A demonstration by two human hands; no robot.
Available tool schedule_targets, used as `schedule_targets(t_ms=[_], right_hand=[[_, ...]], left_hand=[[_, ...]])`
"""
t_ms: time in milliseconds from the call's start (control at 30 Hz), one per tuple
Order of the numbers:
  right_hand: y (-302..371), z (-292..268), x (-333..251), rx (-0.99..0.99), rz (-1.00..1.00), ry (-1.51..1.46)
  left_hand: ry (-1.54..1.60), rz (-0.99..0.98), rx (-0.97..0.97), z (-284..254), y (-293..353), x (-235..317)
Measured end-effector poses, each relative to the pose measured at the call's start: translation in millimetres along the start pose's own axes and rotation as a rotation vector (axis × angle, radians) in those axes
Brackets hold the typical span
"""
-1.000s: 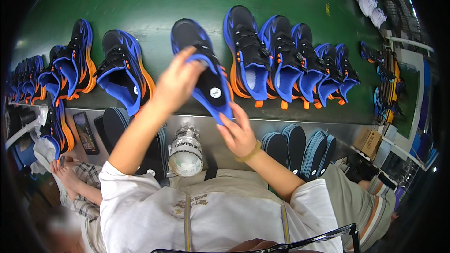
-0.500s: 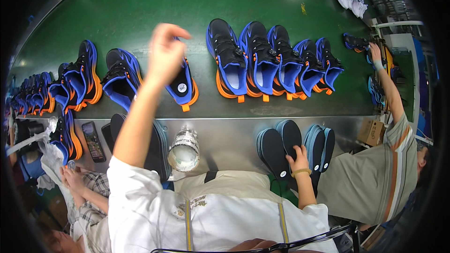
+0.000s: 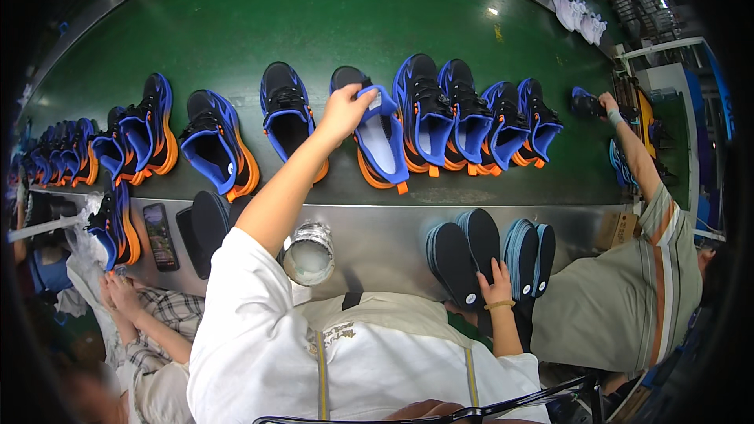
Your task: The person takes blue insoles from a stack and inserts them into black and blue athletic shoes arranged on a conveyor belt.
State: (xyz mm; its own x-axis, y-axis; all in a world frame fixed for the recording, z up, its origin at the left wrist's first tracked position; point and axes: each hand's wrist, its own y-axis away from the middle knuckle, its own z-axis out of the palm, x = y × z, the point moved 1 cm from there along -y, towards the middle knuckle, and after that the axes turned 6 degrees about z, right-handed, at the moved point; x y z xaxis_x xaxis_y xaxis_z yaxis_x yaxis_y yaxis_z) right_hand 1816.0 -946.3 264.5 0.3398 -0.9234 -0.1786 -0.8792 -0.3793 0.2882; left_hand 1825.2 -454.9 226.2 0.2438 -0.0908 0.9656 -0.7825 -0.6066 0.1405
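My left hand (image 3: 345, 114) is closed on the tongue area of a black, blue and orange sneaker (image 3: 381, 145), whose pale inside shows. The sneaker's toe is partly hidden behind my fingers. Just left of it stands another sneaker (image 3: 285, 102), partly covered by my left forearm. Several matching sneakers (image 3: 430, 122) line up to the right. My right hand (image 3: 496, 284) rests with fingers extended at the edge of a stack of black insoles (image 3: 452, 259) with light blue sides. More insole stacks (image 3: 520, 255) lie on its other side.
A whitish-coated can (image 3: 309, 255) and dark insoles (image 3: 210, 220) stand on the metal ledge (image 3: 377, 235), near a phone (image 3: 159, 235). More sneakers (image 3: 141, 133) run left along the green bench (image 3: 377, 16). People sit on both sides; the right one's hand (image 3: 609, 102) touches a sneaker.
My left hand has come right and down from above another sneaker and taken hold of this one, which has shifted nearer and apart from its row. My right hand has moved slightly down at the insoles.
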Motion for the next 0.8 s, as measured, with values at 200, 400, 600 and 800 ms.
schedule_targets(t_ms=[200,400,600,800], right_hand=[[-34.3,-91.5,-43.2,0.175,-0.101,-0.264],[-120.6,-138.9,-217.4,-0.584,-0.327,-0.586],[-167.4,-55.6,-297.0,-0.525,-0.434,0.011],[-171.6,13.9,-318.4,-0.215,-0.582,0.256]], left_hand=[[0.192,-0.06,-0.001,0.7,36.2,1.6],[0.073,-0.007,0.122,4.6,43.5,-0.4],[0.119,-0.019,0.026,0.2,31.4,-4.1],[0.081,-0.081,-0.049,-8.5,30.6,3.3]])
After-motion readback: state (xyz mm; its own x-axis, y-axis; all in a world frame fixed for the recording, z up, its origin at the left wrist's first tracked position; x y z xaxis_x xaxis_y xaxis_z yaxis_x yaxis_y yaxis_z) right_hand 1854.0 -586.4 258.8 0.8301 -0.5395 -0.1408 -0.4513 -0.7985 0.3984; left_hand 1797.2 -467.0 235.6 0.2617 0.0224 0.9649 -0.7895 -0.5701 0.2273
